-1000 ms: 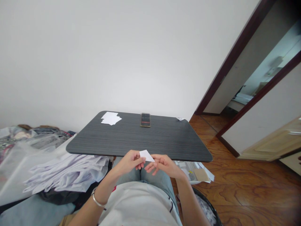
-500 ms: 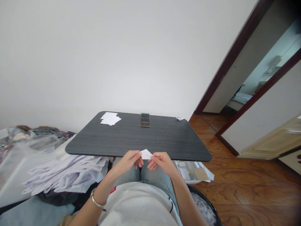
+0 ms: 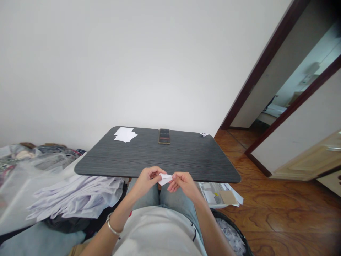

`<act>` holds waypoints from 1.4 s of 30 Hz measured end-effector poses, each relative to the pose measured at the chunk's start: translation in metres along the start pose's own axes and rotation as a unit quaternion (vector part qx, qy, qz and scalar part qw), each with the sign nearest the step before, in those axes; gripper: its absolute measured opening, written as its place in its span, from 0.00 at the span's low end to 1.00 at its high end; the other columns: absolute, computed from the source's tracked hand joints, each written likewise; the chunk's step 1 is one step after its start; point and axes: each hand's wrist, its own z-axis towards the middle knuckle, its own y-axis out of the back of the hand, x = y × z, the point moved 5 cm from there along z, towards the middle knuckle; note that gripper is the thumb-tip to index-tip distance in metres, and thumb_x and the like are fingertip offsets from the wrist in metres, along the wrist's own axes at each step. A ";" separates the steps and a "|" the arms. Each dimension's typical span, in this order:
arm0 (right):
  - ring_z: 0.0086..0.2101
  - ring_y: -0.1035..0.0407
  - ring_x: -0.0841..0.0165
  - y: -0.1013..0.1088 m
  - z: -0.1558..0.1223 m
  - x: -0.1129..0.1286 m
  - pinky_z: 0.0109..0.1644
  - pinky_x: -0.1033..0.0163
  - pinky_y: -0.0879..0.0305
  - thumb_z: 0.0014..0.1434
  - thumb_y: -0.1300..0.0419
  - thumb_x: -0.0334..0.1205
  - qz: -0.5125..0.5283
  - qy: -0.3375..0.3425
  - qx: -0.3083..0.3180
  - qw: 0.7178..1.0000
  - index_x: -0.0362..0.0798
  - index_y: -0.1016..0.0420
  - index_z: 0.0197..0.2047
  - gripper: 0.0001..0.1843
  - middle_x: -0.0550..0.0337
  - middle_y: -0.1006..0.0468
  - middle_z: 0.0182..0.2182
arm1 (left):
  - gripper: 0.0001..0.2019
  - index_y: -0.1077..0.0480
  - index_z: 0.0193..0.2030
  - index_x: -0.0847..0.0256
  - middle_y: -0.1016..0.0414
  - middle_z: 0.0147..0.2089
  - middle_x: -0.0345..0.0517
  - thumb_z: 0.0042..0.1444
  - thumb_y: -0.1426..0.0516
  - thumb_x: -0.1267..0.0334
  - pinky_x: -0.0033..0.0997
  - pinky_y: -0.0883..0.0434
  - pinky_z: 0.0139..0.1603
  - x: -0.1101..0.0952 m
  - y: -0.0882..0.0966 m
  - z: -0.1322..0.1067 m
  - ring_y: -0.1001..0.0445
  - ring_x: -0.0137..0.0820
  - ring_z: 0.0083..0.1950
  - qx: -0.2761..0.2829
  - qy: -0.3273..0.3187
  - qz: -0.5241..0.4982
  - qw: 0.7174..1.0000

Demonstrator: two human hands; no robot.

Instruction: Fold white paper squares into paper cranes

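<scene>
A small folded piece of white paper [image 3: 165, 179] is held just off the front edge of the dark table [image 3: 151, 156], above my lap. My left hand [image 3: 149, 180] pinches its left end between thumb and fingers. On its right end, the thumb and forefinger of my right hand [image 3: 183, 183] close, the other fingers curled beneath. A crease runs along the paper, which narrows to the right. At the table's back left lie several white paper sheets [image 3: 125, 134]. A small folded white paper [image 3: 204, 134] sits at the back right corner.
A phone [image 3: 164, 136] lies at the table's back middle, near the white wall. Left of the table are piled white cloths [image 3: 80, 195] and plastic bags. Below right stand a tray of papers [image 3: 220, 195] and a black-rimmed bin [image 3: 230, 236] of scraps.
The paper has turned from a pointed shape with its peak upward to a narrower one pointing right. My left hand has shifted slightly up and turned; both hands keep hold.
</scene>
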 end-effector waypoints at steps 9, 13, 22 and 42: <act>0.15 0.34 0.76 -0.016 -0.002 0.004 0.18 0.73 0.39 0.47 0.39 0.50 0.059 -0.028 -0.043 0.997 0.44 0.31 0.27 0.16 0.63 0.26 0.18 | 0.09 0.31 0.27 0.64 0.29 0.24 0.41 0.52 0.45 0.61 0.24 0.36 0.29 -0.012 -0.001 -0.005 0.32 0.27 0.27 -0.099 -0.070 0.183 0.976; 0.15 0.34 0.76 -0.017 -0.003 0.003 0.18 0.73 0.38 0.48 0.41 0.48 0.087 -0.044 -0.040 0.994 0.44 0.31 0.27 0.15 0.63 0.27 0.19 | 0.08 0.30 0.27 0.62 0.30 0.26 0.41 0.54 0.47 0.64 0.25 0.37 0.30 -0.020 -0.006 -0.008 0.32 0.28 0.28 -0.103 -0.120 0.256 0.954; 0.19 0.33 0.76 -0.015 -0.003 -0.002 0.24 0.70 0.35 0.49 0.42 0.44 0.107 -0.034 -0.013 0.994 0.44 0.29 0.30 0.10 0.62 0.27 0.24 | 0.09 0.31 0.30 0.61 0.30 0.28 0.44 0.57 0.50 0.65 0.26 0.36 0.32 -0.025 -0.014 -0.013 0.32 0.29 0.30 -0.101 -0.177 0.331 0.922; 0.23 0.33 0.74 -0.018 -0.004 0.005 0.27 0.70 0.34 0.46 0.40 0.38 0.122 -0.001 -0.021 0.992 0.45 0.29 0.30 0.07 0.62 0.26 0.23 | 0.09 0.34 0.32 0.63 0.31 0.27 0.40 0.49 0.43 0.59 0.22 0.36 0.25 -0.011 -0.004 -0.004 0.33 0.26 0.27 -0.141 -0.028 0.012 0.990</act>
